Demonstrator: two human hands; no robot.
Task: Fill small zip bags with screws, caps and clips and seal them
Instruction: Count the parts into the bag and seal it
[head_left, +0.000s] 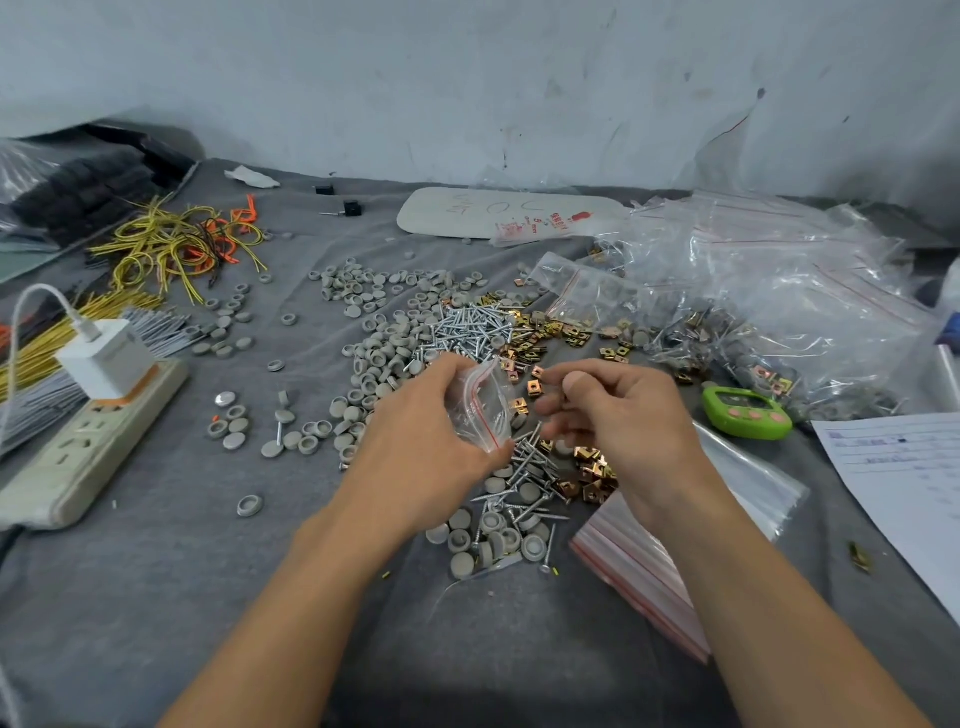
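Note:
My left hand (415, 441) grips a small clear zip bag (480, 408) with a red seal strip, its mouth facing right. My right hand (618, 415) hovers just right of the bag with fingers curled; whether they pinch anything I cannot tell. Silver screws (462, 327) lie heaped beyond the hands, with more screws (530, 460) under them. Grey round caps (374, 332) spread across the cloth and caps (488, 540) also sit near my wrists. Brass-coloured clips (540, 332) lie right of the far screws, and a second group of clips (592, 473) sits under my right hand.
A stack of empty zip bags (654, 566) lies under my right forearm. Filled bags (769, 312) pile up at the right, beside a green timer (748, 410) and a paper sheet (904, 493). A power strip (88, 441) with a charger and yellow wires (171, 249) occupy the left.

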